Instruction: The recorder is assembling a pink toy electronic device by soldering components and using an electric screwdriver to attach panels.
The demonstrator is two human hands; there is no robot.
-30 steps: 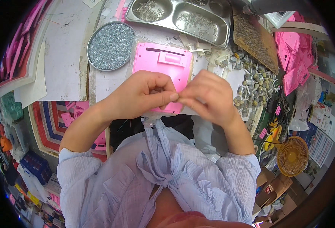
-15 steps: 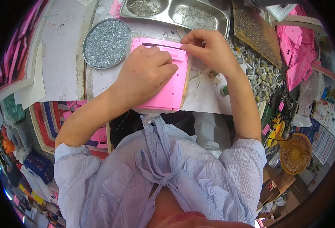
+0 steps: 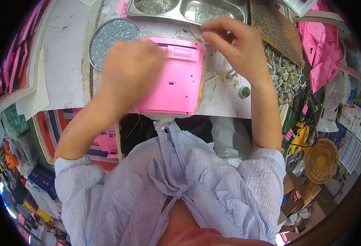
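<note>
Hands: a second ago both met in front of the chest; now they are apart over the surface point(image 3: 229, 96).
Left hand point(image 3: 127, 74): lies blurred on the left edge of the flat pink plastic housing point(image 3: 176, 82), pressing it down; whether its fingers are curled I cannot tell.
Right hand point(image 3: 238, 47): has moved up past the housing's top corner, fingers pinched together on a small pale piece beside the steel compartment tray point(image 3: 188, 14).
Housing: flat on the surface, next to the round tin of screws point(image 3: 111, 35).
Meaning: probably a change from fiddling with a small part to fitting it.
</note>
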